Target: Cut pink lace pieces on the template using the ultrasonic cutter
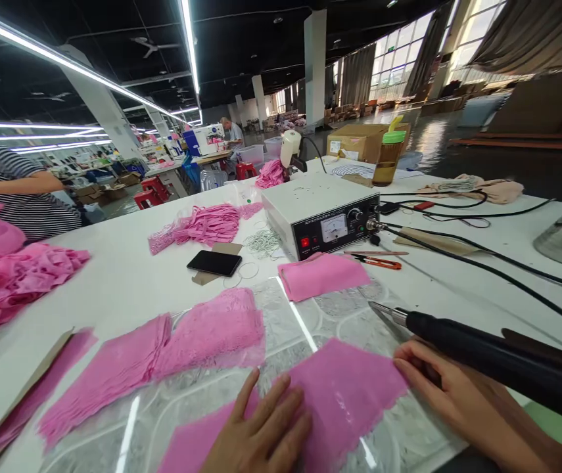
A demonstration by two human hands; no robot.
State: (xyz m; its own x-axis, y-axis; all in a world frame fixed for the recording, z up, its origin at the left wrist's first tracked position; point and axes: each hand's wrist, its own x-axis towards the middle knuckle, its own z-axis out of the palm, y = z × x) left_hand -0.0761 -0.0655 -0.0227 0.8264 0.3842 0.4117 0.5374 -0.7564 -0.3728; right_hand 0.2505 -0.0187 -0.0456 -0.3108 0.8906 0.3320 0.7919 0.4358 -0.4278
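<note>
My left hand point(261, 437) lay open, palm down, fingers spread on the near end of a pink lace piece point(344, 394). That piece was flat on the glass sheet point(399, 433) covering the white table point(127, 276), and it stretched from under my left palm across to my right hand point(445, 394). My right fingertips touched its right edge. A black handpiece point(497, 358) ran across the top of that hand, its metal tip point(384, 311) pointing left just beyond my fingers. I could not tell whether the hand was gripping the handpiece or only lying under it.

Just beyond my left hand were two stacks of pink lace point(211, 332) side by side, the farther-left one point(108, 374) fanned out. Beyond both hands, between them, sat a folded pink piece point(323, 274). Behind it stood a white control box point(320, 213) with a dial and knobs. A dark phone point(214, 263) lay to the left of the box, and orange-handled snips point(379, 263) lay to its right. Black cables point(482, 263) trailed from the box past my right hand.

Far to my left was a heap of pink fabric point(9, 276), with a person in a striped top point(9, 184) beside it.
</note>
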